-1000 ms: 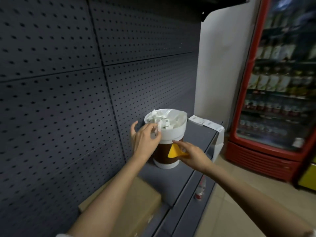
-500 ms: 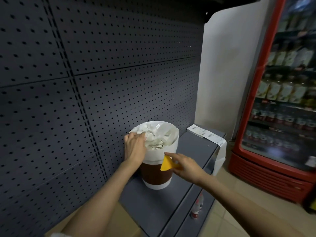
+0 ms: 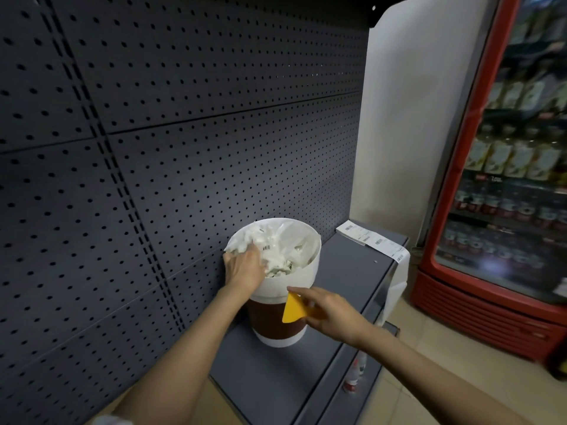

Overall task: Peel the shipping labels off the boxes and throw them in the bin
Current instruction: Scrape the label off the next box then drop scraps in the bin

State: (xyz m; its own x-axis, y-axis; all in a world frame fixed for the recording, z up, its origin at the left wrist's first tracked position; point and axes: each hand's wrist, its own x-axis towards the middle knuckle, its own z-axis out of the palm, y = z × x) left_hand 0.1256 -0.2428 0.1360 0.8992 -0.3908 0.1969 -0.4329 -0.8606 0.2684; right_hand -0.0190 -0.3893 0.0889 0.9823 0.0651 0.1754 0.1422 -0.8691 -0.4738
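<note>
A white and brown bin (image 3: 302, 283) stands on a grey shelf (image 3: 346, 289), filled with crumpled white labels (image 3: 285, 250). My left hand (image 3: 244, 266) reaches over the bin's near-left rim, fingers down among the labels; whether it grips one I cannot tell. My right hand (image 3: 326, 312) hovers in front of the bin's side, pinching a yellow plastic scraper (image 3: 294, 309). A strip of white labels (image 3: 372, 240) lies on the shelf's far right and hangs over its edge. No box shows.
A dark pegboard wall (image 3: 184, 133) backs the shelf. A red drinks fridge (image 3: 503, 210) stands at the right beyond a white panel (image 3: 411, 118). A small bottle (image 3: 356, 375) sits low beside the shelf's front edge, above the tiled floor.
My left hand has gone from the bin's rim down into the labels. The view has swung right, so the cardboard box at the lower left is out of sight. My right hand keeps the scraper.
</note>
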